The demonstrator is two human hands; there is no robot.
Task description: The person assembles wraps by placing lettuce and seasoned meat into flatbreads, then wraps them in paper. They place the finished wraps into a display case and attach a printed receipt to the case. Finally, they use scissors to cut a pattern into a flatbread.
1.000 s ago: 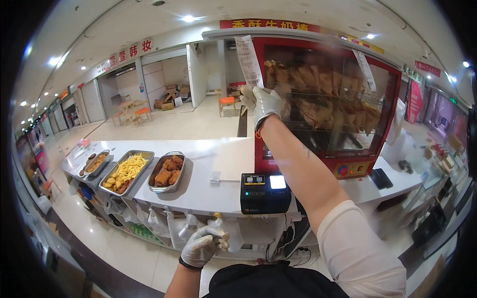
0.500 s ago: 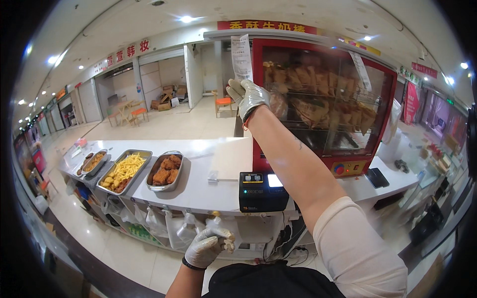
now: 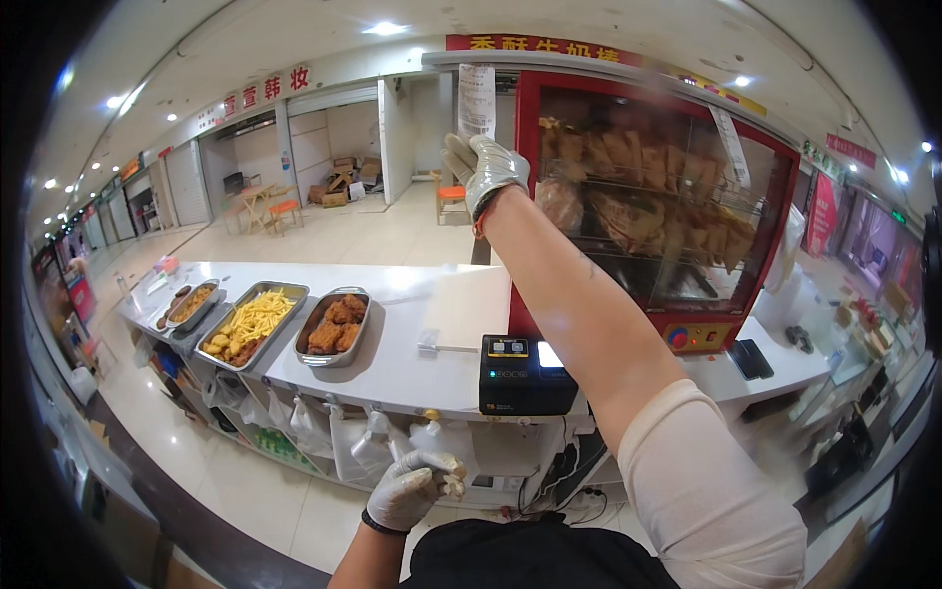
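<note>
My right hand (image 3: 488,169), in a thin translucent glove, is raised beside the upper left edge of the red glass-fronted warming cabinet (image 3: 677,324). Its fingers are stretched out and somewhat spread, at the lower end of a white paper receipt (image 3: 477,101) hanging from the top rail. Whether they grip the paper cannot be seen. Low in front of the counter, my gloved left hand (image 3: 410,489) is curled closed, with whatever it may hold hidden. Paper-bagged food (image 3: 628,221) fills the cabinet shelves. Another receipt (image 3: 729,147) hangs over the glass.
On the white counter (image 3: 412,383) stand metal trays of fried chicken (image 3: 336,326), fries (image 3: 257,324) and smaller snacks (image 3: 191,304). A black receipt printer (image 3: 520,381) sits below my right forearm. A phone (image 3: 752,359) lies at the right. Plastic bags (image 3: 358,452) hang underneath.
The view has shifted slightly, so the counter and cabinet appear a little to the right. My right hand is slightly higher against the receipt; my left hand keeps its curl.
</note>
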